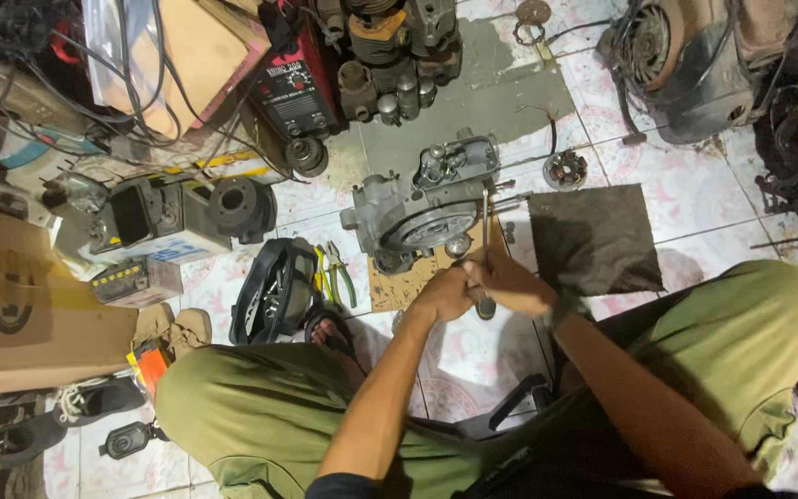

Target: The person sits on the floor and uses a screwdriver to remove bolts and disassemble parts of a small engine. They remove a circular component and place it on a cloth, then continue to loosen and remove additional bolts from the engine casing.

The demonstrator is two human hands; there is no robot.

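**Both hands closed on a long tool at the engine case**

Olive-trousered knees framed the view. Between them the left hand (pixel 438 294) and right hand (pixel 510 285) were clenched together round a screwdriver (pixel 485 242), its shaft set against the grey engine case (pixel 427 205) on a cardboard sheet (pixel 397 285) near the middle of the tiled floor (pixel 473 356). The case was seen open on top, judged partly stripped. Green pliers (pixel 339 274) lay just left; a dark mat (pixel 593 238) lay right. Clutter crowded the floor's far edge.
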